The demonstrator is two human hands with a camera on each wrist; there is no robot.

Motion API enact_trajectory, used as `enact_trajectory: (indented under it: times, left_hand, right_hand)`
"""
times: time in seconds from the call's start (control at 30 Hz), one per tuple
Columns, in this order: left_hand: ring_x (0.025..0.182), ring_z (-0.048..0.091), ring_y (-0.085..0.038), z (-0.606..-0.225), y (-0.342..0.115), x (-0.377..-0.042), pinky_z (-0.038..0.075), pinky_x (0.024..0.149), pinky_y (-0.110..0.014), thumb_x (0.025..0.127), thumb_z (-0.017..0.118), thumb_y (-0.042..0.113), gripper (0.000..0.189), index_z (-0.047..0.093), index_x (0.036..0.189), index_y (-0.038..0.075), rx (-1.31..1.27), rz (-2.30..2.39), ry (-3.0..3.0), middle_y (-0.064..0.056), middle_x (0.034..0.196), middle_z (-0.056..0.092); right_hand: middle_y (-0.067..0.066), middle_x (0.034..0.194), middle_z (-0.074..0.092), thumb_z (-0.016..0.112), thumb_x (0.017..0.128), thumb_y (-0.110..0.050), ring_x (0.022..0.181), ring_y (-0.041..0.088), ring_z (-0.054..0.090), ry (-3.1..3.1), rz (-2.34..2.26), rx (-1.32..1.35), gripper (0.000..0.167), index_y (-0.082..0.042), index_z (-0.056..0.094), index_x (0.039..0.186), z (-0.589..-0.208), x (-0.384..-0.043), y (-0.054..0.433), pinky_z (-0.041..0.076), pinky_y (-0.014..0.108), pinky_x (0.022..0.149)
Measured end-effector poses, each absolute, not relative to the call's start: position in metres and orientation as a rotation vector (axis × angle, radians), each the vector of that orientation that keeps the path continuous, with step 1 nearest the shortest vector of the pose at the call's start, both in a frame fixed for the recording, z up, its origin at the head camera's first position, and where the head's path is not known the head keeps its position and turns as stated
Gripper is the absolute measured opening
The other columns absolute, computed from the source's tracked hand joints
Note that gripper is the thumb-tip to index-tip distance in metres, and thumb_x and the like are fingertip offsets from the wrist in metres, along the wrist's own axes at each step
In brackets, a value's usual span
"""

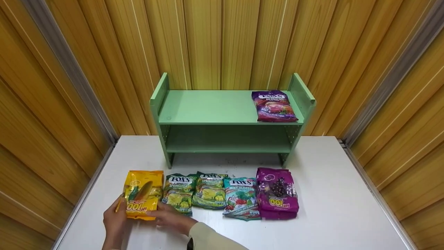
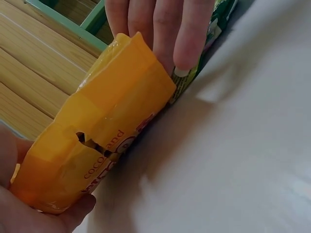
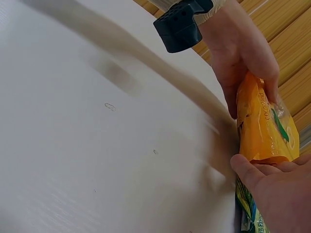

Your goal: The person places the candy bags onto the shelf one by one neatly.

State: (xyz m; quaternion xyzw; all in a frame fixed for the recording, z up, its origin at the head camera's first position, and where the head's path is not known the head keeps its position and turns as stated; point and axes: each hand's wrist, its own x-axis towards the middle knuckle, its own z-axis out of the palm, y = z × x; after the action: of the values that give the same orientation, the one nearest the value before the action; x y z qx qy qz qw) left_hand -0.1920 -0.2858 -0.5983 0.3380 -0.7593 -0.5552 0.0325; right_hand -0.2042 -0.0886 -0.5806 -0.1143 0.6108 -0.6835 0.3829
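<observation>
A yellow candy bag [image 1: 144, 194] with a mango picture lies at the left end of a row of bags on the white table. My left hand [image 1: 115, 216] grips its lower left side. In the left wrist view its thumb [image 2: 80, 211] presses the bag's bottom end. My right hand [image 1: 171, 217] holds the lower right corner, thumb [image 3: 248, 170] at the bottom end, other fingers along the side. Beside that hand lies a green Fox's Springtea bag [image 1: 178, 194], its lower edge partly covered by the right hand.
Further right lie another Springtea bag [image 1: 209, 192], a teal Mint Blossom bag [image 1: 241, 198] and a magenta candy bag [image 1: 277, 194]. Behind them stands a green shelf [image 1: 208, 107], with a purple Fox's bag [image 1: 274, 106] on its top right. Wood-patterned walls [image 1: 222, 41] surround the table.
</observation>
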Motion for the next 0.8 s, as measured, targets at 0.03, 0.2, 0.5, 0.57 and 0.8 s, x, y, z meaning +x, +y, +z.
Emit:
enact_trajectory:
  times: [0.03,0.2,0.5,0.57,0.8]
  left_hand:
    - [0.147,0.019,-0.039,-0.598,-0.285,-0.192,0.019,0.119,-0.055,0.104,0.032,0.042,0.057,0.03,0.151,0.01,1.041,-1.708,-2.325,-0.017,0.156,0.028]
    - [0.146,0.025,-0.038,-0.597,-0.281,-0.191,0.024,0.117,-0.054,0.104,0.03,0.044,0.056,0.035,0.149,0.01,1.027,-1.661,-2.277,-0.016,0.154,0.032]
    - [0.142,0.032,-0.04,-0.589,-0.271,-0.187,0.031,0.115,-0.053,0.105,0.033,0.038,0.054,0.038,0.146,0.004,0.951,-1.614,-2.195,-0.02,0.15,0.037]
    - [0.142,0.032,-0.039,-0.586,-0.269,-0.187,0.031,0.115,-0.053,0.105,0.032,0.038,0.054,0.037,0.147,0.004,0.938,-1.623,-2.183,-0.02,0.151,0.037]
    - [0.143,0.032,-0.038,-0.574,-0.264,-0.185,0.03,0.115,-0.052,0.105,0.033,0.038,0.054,0.038,0.147,0.005,0.87,-1.631,-2.163,-0.02,0.152,0.037]
  right_hand:
    - [0.004,0.139,0.057,0.058,0.096,-0.028,0.127,0.027,0.055,1.557,-1.746,-0.292,0.047,-0.019,0.048,0.141,-0.581,-0.204,-0.089,0.04,0.055,0.108]
    - [0.004,0.14,0.056,0.058,0.096,-0.029,0.127,0.027,0.055,1.554,-1.738,-0.286,0.049,-0.019,0.046,0.143,-0.583,-0.204,-0.089,0.04,0.054,0.109]
    - [0.008,0.145,0.05,0.058,0.096,-0.032,0.133,0.034,0.048,1.537,-1.748,-0.261,0.056,-0.019,0.04,0.147,-0.58,-0.204,-0.083,0.035,0.056,0.112]
    - [0.008,0.144,0.051,0.057,0.096,-0.032,0.133,0.035,0.048,1.529,-1.753,-0.265,0.054,-0.02,0.043,0.146,-0.579,-0.204,-0.081,0.034,0.056,0.112]
    - [0.003,0.143,0.053,0.056,0.096,-0.032,0.132,0.027,0.05,1.512,-1.757,-0.278,0.049,-0.023,0.046,0.143,-0.582,-0.207,-0.077,0.035,0.056,0.112]
